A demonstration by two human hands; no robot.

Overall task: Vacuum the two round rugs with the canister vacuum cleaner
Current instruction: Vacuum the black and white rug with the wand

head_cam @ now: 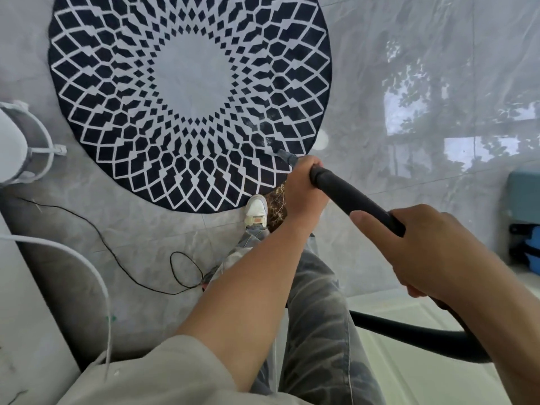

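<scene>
Black and matte, the vacuum's rigid tube (350,197) runs between our two hands. Our left hand (304,194) is out front with the arm nearly straight, fingers wrapped fully round the tube's forward end. Our right hand (423,249) grips the same tube further back, with the fingers curled underneath, the thumb lying along the top and the wrist bent downward. Neither hand is loose; both are clamped on the tube.

Its long axis slants from lower right, near our body, to upper left and away from us. The narrow grey nozzle (287,156) points down onto the round rug (117,83), at its near right part just inside the edge, beside a pale dusty smear. Whether the tip actually presses the pile we cannot tell. Behind the right hand a smooth dark hose (423,337) bends away in a wide curve.

The rug is flat and short-piled, navy with a white lattice of diamonds that shrink toward a plain pale centre. It lies on a glossy grey marbled floor (409,68) that mirrors a window. A white shoe (256,210) stands at the rug's near edge, just beside a brown strawy patch (277,206) half hidden by our left wrist. A thin black cord (117,244) loops over the tiles to the left.
</scene>
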